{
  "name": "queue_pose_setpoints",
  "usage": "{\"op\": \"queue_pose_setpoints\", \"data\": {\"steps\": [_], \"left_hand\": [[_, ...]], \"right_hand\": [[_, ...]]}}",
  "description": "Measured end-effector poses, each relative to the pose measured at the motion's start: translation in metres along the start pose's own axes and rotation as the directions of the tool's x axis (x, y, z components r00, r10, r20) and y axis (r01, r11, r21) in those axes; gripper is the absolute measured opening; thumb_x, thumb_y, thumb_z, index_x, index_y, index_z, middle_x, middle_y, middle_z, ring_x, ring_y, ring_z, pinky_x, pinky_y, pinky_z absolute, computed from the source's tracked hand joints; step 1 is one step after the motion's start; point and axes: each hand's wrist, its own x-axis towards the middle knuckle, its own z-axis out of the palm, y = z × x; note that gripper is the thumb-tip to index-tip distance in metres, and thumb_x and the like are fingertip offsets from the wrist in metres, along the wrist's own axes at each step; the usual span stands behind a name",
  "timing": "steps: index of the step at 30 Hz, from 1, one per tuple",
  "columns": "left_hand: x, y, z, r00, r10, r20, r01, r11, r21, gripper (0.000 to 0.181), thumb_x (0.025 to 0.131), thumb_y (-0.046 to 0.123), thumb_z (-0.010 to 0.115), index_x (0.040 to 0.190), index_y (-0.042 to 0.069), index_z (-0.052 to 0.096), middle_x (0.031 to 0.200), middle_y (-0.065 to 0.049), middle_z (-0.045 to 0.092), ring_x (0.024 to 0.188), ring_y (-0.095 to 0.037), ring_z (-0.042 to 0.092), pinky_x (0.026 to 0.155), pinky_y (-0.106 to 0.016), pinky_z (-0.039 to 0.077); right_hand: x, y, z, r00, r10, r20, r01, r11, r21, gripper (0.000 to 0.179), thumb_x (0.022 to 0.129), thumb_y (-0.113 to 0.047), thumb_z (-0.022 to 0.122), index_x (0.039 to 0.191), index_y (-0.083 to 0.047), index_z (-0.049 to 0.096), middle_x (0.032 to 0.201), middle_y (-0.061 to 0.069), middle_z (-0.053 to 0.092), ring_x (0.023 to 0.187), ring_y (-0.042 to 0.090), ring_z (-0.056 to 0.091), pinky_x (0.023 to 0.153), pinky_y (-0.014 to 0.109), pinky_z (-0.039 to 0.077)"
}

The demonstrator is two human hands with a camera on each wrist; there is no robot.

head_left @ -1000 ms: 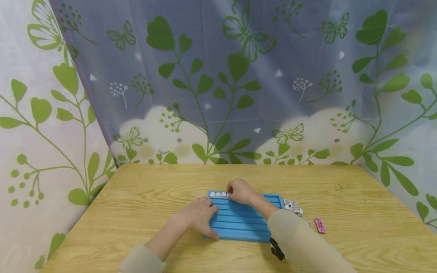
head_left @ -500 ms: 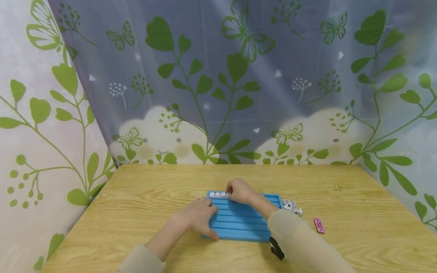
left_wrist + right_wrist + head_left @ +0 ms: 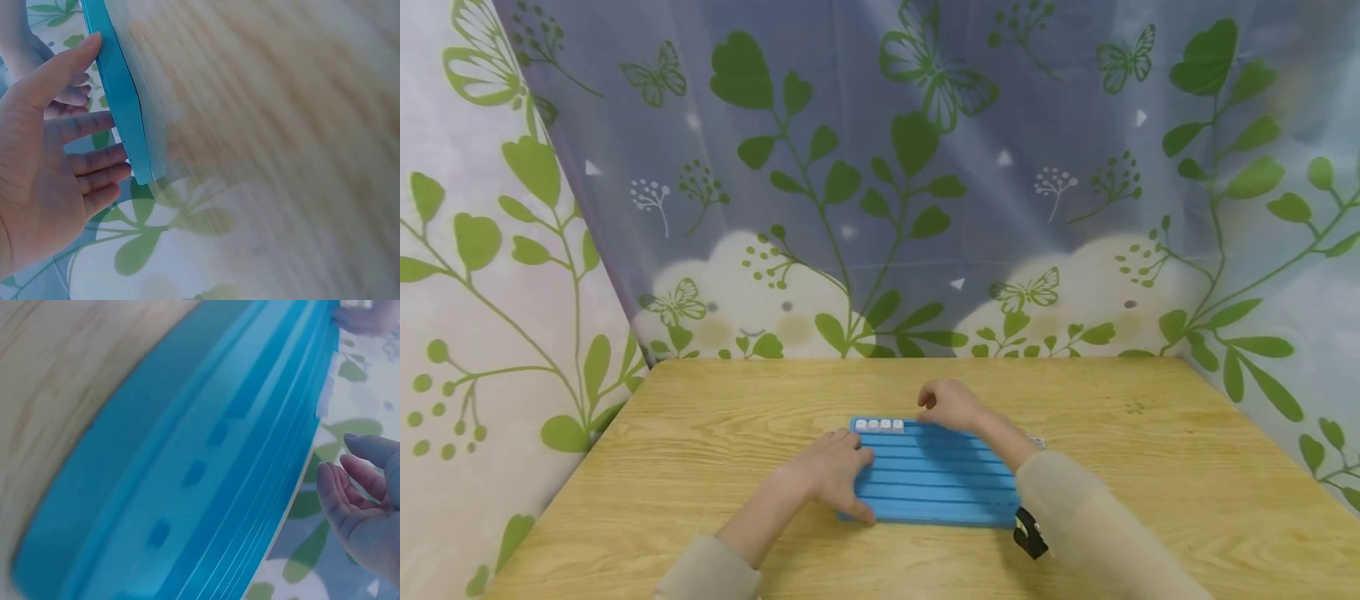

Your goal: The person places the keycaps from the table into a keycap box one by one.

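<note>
A blue tray (image 3: pixel 936 490) with several ridged rows lies on the wooden table. Several small white tiles (image 3: pixel 880 426) with dark marks stand side by side at the left end of its far row. My left hand (image 3: pixel 829 471) rests against the tray's left side, fingers fairly straight, as the left wrist view shows of the left hand (image 3: pixel 56 144) too. Over the far edge, right of the tiles, hovers my right hand (image 3: pixel 953 406). In the right wrist view the right hand (image 3: pixel 369 506) is loosely curled, with nothing seen in it.
Part of a white piece (image 3: pixel 1037 442) shows at the tray's right side, mostly hidden by the right arm. A black strap or device (image 3: pixel 1030 533) hangs under the right sleeve. A patterned curtain (image 3: pixel 910 208) stands behind the wooden table (image 3: pixel 737 400).
My right hand has let go of the tile at the row's end, lifted and moved right. That tile now shows fully. The pink piece at right is now hidden; the left hand stays put.
</note>
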Motion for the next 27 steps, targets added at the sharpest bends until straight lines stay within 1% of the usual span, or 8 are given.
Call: {"op": "queue_pose_setpoints", "data": {"steps": [2, 8, 11, 14, 16, 20, 23, 27], "left_hand": [[0.001, 0.001, 0.0, 1.0, 0.001, 0.004, -0.001, 1.0, 0.002, 0.078, 0.067, 0.067, 0.067, 0.12, 0.011, 0.057, 0.109, -0.005, 0.052, 0.101, -0.017, 0.045, 0.094, -0.035, 0.038], [-0.001, 0.003, -0.002, 1.0, -0.003, 0.023, 0.003, 1.0, -0.007, 0.078, 0.067, 0.067, 0.067, 0.121, 0.012, 0.057, 0.11, -0.005, 0.051, 0.103, -0.018, 0.045, 0.095, -0.036, 0.037], [-0.002, 0.002, -0.002, 1.0, -0.004, 0.018, 0.004, 1.0, -0.007, 0.078, 0.067, 0.067, 0.066, 0.12, 0.011, 0.057, 0.111, -0.005, 0.051, 0.104, -0.019, 0.045, 0.096, -0.037, 0.037], [-0.003, 0.001, -0.002, 1.0, -0.003, 0.007, 0.003, 1.0, 0.002, 0.079, 0.067, 0.068, 0.066, 0.12, 0.01, 0.057, 0.109, -0.005, 0.051, 0.102, -0.018, 0.045, 0.095, -0.037, 0.037], [-0.004, 0.0, -0.002, 1.0, -0.006, 0.004, 0.006, 1.0, 0.003, 0.079, 0.067, 0.068, 0.066, 0.12, 0.01, 0.057, 0.108, -0.005, 0.051, 0.101, -0.018, 0.045, 0.095, -0.037, 0.037], [-0.005, 0.0, -0.003, 1.0, -0.011, 0.004, 0.011, 1.0, 0.001, 0.08, 0.067, 0.068, 0.065, 0.121, 0.01, 0.056, 0.106, -0.004, 0.051, 0.099, -0.017, 0.044, 0.094, -0.036, 0.037], [-0.004, 0.0, -0.003, 1.0, -0.006, 0.009, 0.006, 1.0, 0.002, 0.079, 0.067, 0.068, 0.065, 0.121, 0.01, 0.056, 0.106, -0.004, 0.051, 0.099, -0.017, 0.044, 0.093, -0.036, 0.038], [-0.003, 0.002, -0.003, 1.0, 0.004, 0.015, -0.004, 1.0, 0.001, 0.078, 0.068, 0.068, 0.065, 0.12, 0.011, 0.057, 0.105, -0.003, 0.05, 0.098, -0.016, 0.044, 0.093, -0.035, 0.038]], "right_hand": [[-0.005, 0.008, -0.005, 1.0, -0.004, -0.016, 0.004, 1.0, 0.011, 0.021, 0.082, -0.009, 0.068, 0.099, 0.003, 0.063, 0.095, 0.011, 0.063, 0.089, 0.025, 0.058, 0.075, 0.037, 0.048], [-0.024, 0.032, -0.023, 0.999, -0.025, -0.048, 0.028, 0.998, 0.055, 0.019, 0.083, -0.008, 0.065, 0.097, 0.005, 0.062, 0.086, 0.008, 0.062, 0.076, 0.02, 0.057, 0.065, 0.033, 0.048], [-0.036, 0.045, -0.035, 0.997, -0.038, -0.073, 0.039, 0.999, 0.009, 0.019, 0.084, -0.007, 0.064, 0.097, 0.006, 0.062, 0.086, 0.009, 0.062, 0.077, 0.022, 0.058, 0.067, 0.036, 0.048], [-0.046, 0.058, -0.048, 0.996, -0.036, -0.085, 0.029, 0.996, -0.083, 0.018, 0.082, -0.004, 0.063, 0.097, 0.007, 0.062, 0.086, 0.011, 0.062, 0.081, 0.026, 0.058, 0.071, 0.04, 0.048], [-0.053, 0.065, -0.055, 0.997, -0.036, -0.062, 0.026, 0.988, -0.155, 0.018, 0.081, -0.002, 0.064, 0.096, 0.008, 0.062, 0.086, 0.013, 0.062, 0.081, 0.027, 0.058, 0.072, 0.041, 0.048], [-0.065, 0.075, -0.063, 1.0, -0.026, 0.01, 0.027, 0.97, -0.241, 0.018, 0.079, -0.001, 0.066, 0.094, 0.007, 0.063, 0.083, 0.011, 0.061, 0.079, 0.026, 0.058, 0.07, 0.041, 0.048], [-0.071, 0.079, -0.064, 0.999, -0.017, 0.046, 0.028, 0.967, -0.255, 0.017, 0.078, -0.002, 0.067, 0.093, 0.006, 0.063, 0.08, 0.008, 0.06, 0.076, 0.024, 0.057, 0.069, 0.04, 0.048], [-0.076, 0.079, -0.062, 0.997, 0.018, 0.074, 0.001, 0.968, -0.25, 0.017, 0.079, -0.004, 0.068, 0.093, 0.003, 0.064, 0.081, 0.007, 0.059, 0.077, 0.023, 0.056, 0.068, 0.04, 0.047]]}}
